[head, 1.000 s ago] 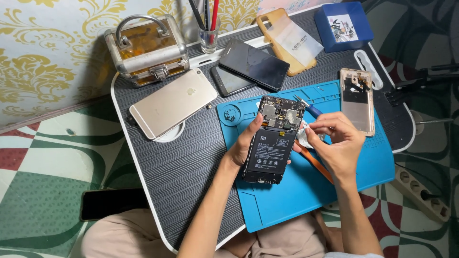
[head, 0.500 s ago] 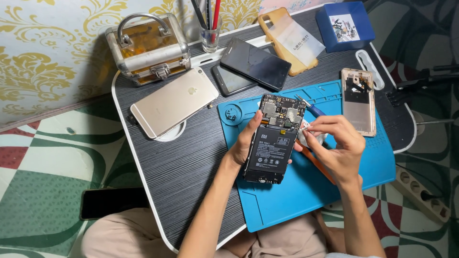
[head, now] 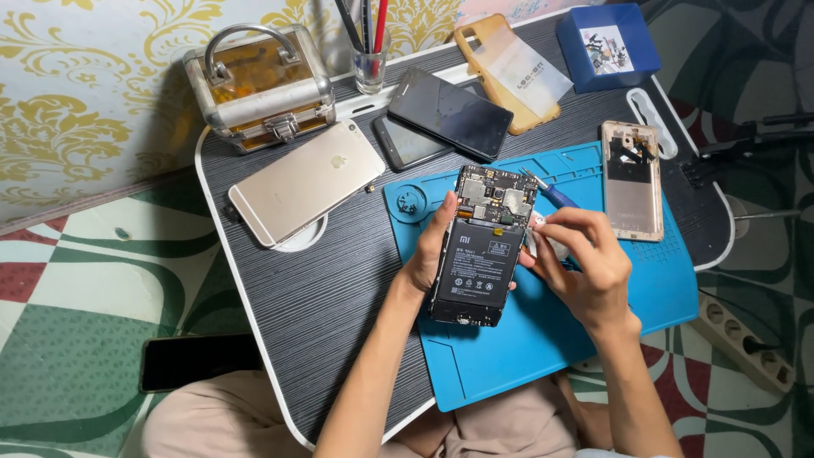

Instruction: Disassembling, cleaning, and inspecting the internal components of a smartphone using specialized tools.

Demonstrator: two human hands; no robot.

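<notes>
Since the earlier frame, the right hand [head: 585,267] has drawn in tighter against the opened phone's right edge, while the phone itself has hardly shifted.

The opened black smartphone with exposed battery and circuit board [head: 482,246] is held just above the blue silicone work mat [head: 543,339], its long axis running near-vertical in view and leaning slightly, board end away from the person. The left hand [head: 428,254] grasps it along the left edge, thumb lying on the face. The right hand sits at the right edge, fingers curled and pinched together; whether they hold a small part cannot be told. Both hands touch the phone; the left carries it.

A blue-handled screwdriver [head: 547,192] lies on the mat just beyond the right hand. A gold rear housing [head: 632,180] rests further right. On the dark lap table [head: 322,297] lie a gold phone, face down [head: 307,181], two dark phones stacked [head: 441,119], a tan phone case [head: 509,69], a blue box [head: 609,41], a glass of tools [head: 371,59] and a clear metal-framed case [head: 259,85]. A black phone [head: 199,360] lies on the chequered floor, and a power strip [head: 746,339] lies at the right.
</notes>
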